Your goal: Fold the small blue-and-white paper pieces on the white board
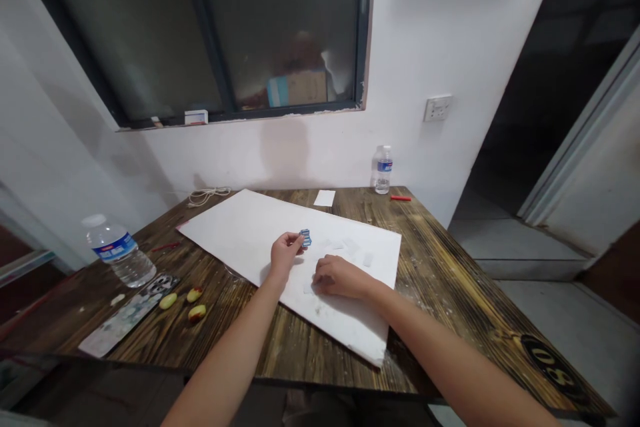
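Between the thumb and fingers of my left hand (286, 255) is a small blue-and-white piece (305, 238), which looks like a sticker or cut-out. My right hand (340, 276) is lower and to the right, its fingers curled down onto the white board (220, 221). A pale, thin scrap (308, 288) lies by those fingertips; whether they pinch something is hidden. Several more whitish, see-through pieces (351, 245) lie on the board beyond my right hand.
Bottles of water stand at the left (119, 250) and back right (383, 170). Jujube-like fruits (197, 313) lie beside a patterned long case (127, 317). A white card (325, 198), a coiled cable (209, 195) and a red pen-like stick (401, 199) lie along the wooden table's (440, 280) back.
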`<state>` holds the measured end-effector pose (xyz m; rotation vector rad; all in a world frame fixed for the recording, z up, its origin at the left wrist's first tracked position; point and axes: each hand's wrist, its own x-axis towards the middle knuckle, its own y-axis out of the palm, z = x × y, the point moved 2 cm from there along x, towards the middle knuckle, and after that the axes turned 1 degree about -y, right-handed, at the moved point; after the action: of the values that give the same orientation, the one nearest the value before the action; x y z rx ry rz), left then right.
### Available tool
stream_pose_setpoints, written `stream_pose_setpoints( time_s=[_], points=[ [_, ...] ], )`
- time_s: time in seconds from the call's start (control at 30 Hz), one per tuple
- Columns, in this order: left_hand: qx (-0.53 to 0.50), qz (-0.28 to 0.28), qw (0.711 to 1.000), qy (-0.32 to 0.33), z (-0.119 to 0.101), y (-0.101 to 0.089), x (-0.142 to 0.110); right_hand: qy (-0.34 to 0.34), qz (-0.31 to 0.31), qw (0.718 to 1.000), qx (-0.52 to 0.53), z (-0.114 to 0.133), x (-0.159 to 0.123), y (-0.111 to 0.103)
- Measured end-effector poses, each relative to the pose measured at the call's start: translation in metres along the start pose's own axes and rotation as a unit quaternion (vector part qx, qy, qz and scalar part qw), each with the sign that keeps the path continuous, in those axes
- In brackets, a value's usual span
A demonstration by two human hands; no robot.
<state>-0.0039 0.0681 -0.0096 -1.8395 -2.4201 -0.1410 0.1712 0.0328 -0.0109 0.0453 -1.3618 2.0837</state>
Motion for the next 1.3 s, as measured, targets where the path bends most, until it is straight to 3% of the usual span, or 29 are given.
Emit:
stream_pose_setpoints(
  time_s=[0.13,0.3,0.5,0.7,0.93,1.1,1.3],
  points=[
    [0.002,0.006,1.0,-0.003,-0.001,0.001,-0.001,0.066,0.011,0.998,0.015,0.002,0.001,0.0],
    [-0.007,0.016,1.0,0.001,0.004,0.0,0.002,0.101,0.023,0.995,-0.013,0.0,0.002,0.008],
    [0.0,0.013,1.0,0.01,0.007,0.0,0.005,0.117,0.02,0.993,-0.007,-0.007,0.004,0.016],
    [0.001,0.011,1.0,0.005,0.005,0.0,0.002,0.125,0.008,0.992,0.015,-0.003,0.003,0.01],
    [0.001,0.006,1.0,0.007,0.006,-0.002,0.003,0.139,-0.053,0.987,0.062,-0.008,0.003,0.011],
    [-0.001,0.008,1.0,0.008,0.007,-0.003,0.004,0.095,-0.113,0.987,0.066,-0.011,0.002,0.01],
    [0.001,0.012,1.0,0.001,0.006,-0.001,0.002,0.133,-0.094,0.976,0.147,-0.015,0.0,0.012]
  ],
)
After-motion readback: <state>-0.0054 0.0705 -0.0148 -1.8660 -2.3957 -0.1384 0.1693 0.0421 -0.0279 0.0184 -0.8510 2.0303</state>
